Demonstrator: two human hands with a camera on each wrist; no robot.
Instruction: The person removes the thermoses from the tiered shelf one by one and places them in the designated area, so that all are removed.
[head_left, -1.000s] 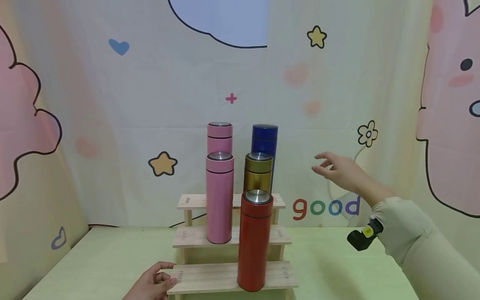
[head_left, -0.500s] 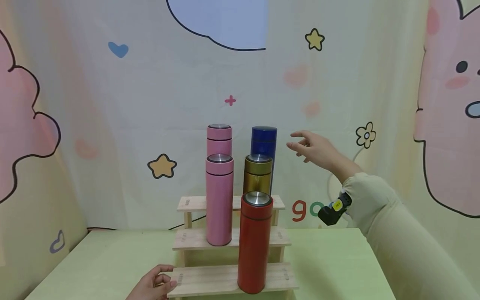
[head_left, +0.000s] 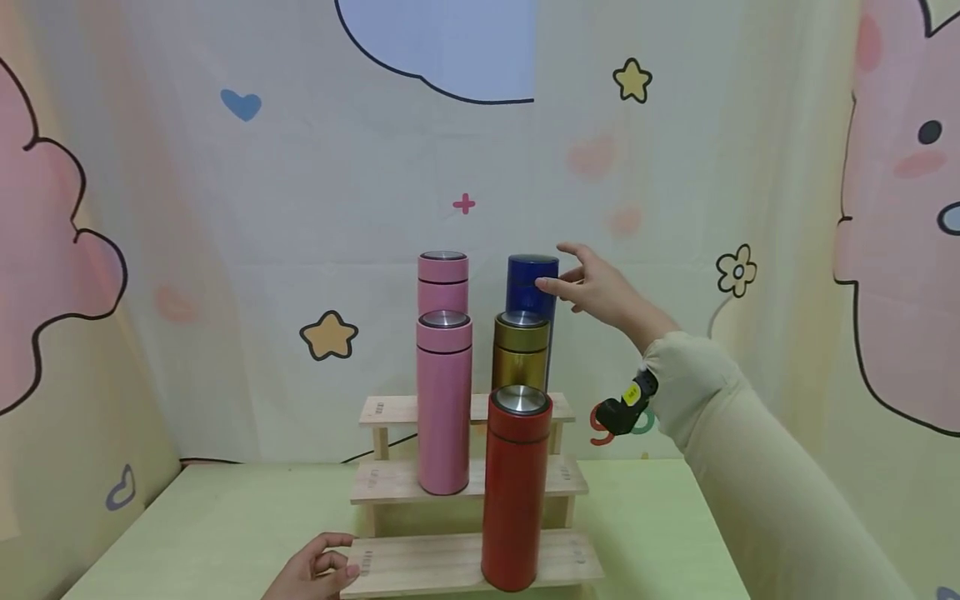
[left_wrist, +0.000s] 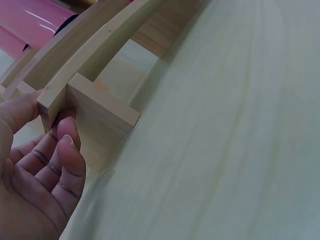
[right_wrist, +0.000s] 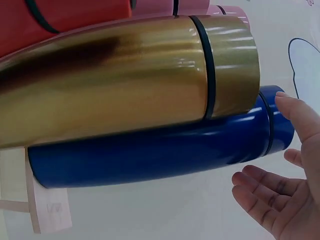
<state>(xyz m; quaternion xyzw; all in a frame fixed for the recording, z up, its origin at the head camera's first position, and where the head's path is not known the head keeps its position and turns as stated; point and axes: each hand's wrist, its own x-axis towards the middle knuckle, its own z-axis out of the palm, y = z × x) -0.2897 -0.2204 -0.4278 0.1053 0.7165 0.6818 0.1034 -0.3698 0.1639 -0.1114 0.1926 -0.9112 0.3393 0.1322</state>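
In the head view my left hand point(head_left: 311, 571) grips the left end of the lowest step of a wooden stand point(head_left: 420, 558); the left wrist view shows the thumb and curled fingers of that hand point(left_wrist: 42, 175) around the board's corner point(left_wrist: 62, 82). My right hand point(head_left: 603, 292) is at the lid of the blue bottle point(head_left: 525, 287), thumb in front and fingers spread to its right. In the right wrist view, the hand point(right_wrist: 300, 207) is parted around the blue bottle point(right_wrist: 150, 155); thumb contact is unclear.
A gold bottle point(head_left: 520, 362) stands in front of the blue one, and a red bottle point(head_left: 513, 500) on the lowest step. Two pink bottles, a front one point(head_left: 444, 408) and a rear one point(head_left: 442, 283), stand on the left. A printed curtain point(head_left: 360, 192) hangs behind.
My right hand has moved left from beside the stand up to the blue bottle's lid, its fingers spreading wider. My left hand keeps its grip on the step.
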